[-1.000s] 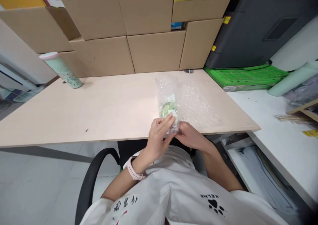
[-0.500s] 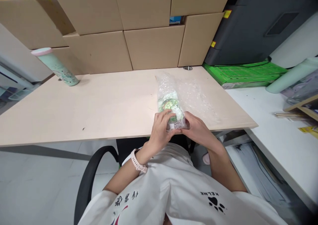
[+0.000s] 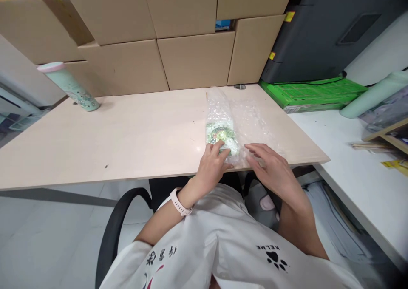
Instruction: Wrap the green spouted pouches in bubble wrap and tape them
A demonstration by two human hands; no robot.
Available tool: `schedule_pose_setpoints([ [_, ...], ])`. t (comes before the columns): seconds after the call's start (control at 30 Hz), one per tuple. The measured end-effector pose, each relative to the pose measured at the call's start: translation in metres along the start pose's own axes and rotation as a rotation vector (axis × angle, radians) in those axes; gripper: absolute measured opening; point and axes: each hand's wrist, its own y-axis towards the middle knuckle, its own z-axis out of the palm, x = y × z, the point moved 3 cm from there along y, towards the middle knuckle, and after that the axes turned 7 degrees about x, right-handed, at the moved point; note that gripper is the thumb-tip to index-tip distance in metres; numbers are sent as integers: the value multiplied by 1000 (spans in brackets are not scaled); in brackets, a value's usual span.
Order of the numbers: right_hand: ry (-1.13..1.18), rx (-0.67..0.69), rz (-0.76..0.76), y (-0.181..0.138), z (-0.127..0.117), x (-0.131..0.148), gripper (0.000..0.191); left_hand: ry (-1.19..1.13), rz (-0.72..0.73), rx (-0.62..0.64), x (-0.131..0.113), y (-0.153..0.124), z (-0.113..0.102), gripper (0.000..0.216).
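Observation:
A green-and-white packet (image 3: 221,132) lies on the wooden desk near its front edge, covered by clear bubble wrap (image 3: 219,106). More of the wrap spreads flat to the right of it. My left hand (image 3: 213,163) holds the packet's near end, fingers bent over its top and thumb by the near edge. Just to the right, my right hand (image 3: 270,168) is open and holds nothing, its fingers stretched toward the loose wrap. Whether those fingertips touch the wrap I cannot tell.
Cardboard boxes (image 3: 197,61) line the back of the desk (image 3: 143,136). A mint tumbler (image 3: 72,87) stands at the back left. To the right are a green box (image 3: 312,95) under a dark grey case (image 3: 318,38), and a white side table (image 3: 347,153).
My right hand has let go of the packet's near end and moved right, its fingers opening. The packet and wrap have shifted slightly right, with my left hand still on them.

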Motion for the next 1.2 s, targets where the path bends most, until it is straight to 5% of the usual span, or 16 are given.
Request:
schedule_pose_setpoints([
  [0.13, 64, -32, -93, 16, 14, 9, 32, -184, -44, -94, -1, -6, -8, 37],
  [0.3, 123, 31, -54, 38, 36, 0, 29, -716, -154, -133, 18, -7, -7, 51],
  [0.5, 325, 243, -127, 28, 34, 25, 33, -1052, -268, -164, 25, -35, -23, 63],
  [0.73, 302, 291, -223, 21, 45, 40, 36, -750, -220, -403, 5, -57, -32, 80],
  [0.97, 135, 197, -150, 23, 39, 21, 21, -284, 104, -372, -12, -23, -25, 44],
  [1.2, -125, 41, -48, 13, 38, 1, 16, -41, 118, -369, -25, -3, -2, 31],
])
